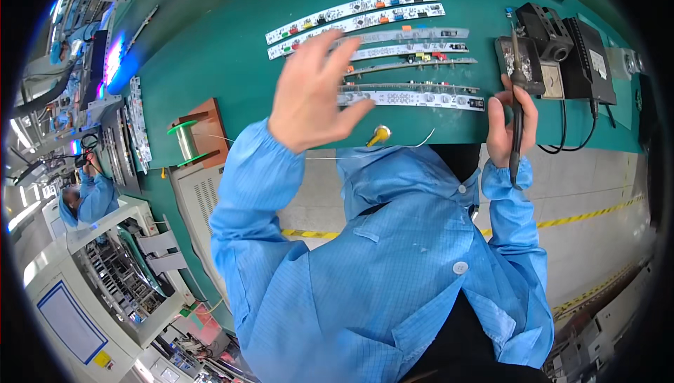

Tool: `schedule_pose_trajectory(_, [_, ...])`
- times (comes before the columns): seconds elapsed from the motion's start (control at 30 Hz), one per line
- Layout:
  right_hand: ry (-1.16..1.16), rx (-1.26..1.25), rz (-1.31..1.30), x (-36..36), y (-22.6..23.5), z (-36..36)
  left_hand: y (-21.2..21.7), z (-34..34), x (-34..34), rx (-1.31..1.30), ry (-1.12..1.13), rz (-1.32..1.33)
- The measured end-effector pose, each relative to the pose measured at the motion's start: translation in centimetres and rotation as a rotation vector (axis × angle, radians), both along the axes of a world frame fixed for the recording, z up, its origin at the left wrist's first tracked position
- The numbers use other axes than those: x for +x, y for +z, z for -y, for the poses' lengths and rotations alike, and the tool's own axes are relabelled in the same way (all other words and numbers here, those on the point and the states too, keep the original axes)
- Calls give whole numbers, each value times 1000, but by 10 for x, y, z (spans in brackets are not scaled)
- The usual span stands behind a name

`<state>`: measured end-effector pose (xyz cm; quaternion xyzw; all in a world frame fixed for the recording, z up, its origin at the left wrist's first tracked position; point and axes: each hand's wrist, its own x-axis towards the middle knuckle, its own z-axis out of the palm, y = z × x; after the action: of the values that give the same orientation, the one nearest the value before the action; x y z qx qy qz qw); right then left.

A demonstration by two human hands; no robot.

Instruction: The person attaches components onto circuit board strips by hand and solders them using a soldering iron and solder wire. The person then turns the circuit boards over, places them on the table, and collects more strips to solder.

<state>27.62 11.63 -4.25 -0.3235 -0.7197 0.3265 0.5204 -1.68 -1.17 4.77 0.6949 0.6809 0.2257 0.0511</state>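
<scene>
Left hand: The left hand (314, 91) reaches over the boards in the upper centre of the frame, fingers spread apart and gripping nothing; whether a fingertip touches a board cannot be told.
Right hand: At right of centre, the right hand (512, 120) has its fingers and thumb closed around the handle of an iron (518, 81).
Iron: It stands nearly upright, tip toward the top of the frame, passing in front of a tray (530, 67).
Boards: Long, narrow boards (407, 50) lie in rows across the upper centre, some flat, some tilted on edge, with small coloured parts along them; the left hand hides several left ends.
Mat: The boards rest on a green mat (246, 60).
Upper right: A black holder (544, 28) stands beside a black box (591, 63).
Left of centre: A green-rimmed spool (186, 143) sits just beside a brown block (214, 130).
Near edge: A yellow clip (380, 136) lies below the boards.
Far left: A co-worker in blue (97, 193) appears near another bench.
</scene>
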Motion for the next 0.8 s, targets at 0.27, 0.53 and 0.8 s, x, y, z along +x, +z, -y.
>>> schedule_pose_trajectory(0.27, [76, 27, 298, -4, 8, 3, -38, 82, -19, 139, 603, 105])
schedule_pose_trajectory(0.53, [93, 83, 320, -3, 6, 0, -61, 82, -6, 37, 641, 480])
schedule_pose_trajectory(0.8, [182, 133, 292, 8, 5, 1, -53, 83, -2, -30, 607, 659])
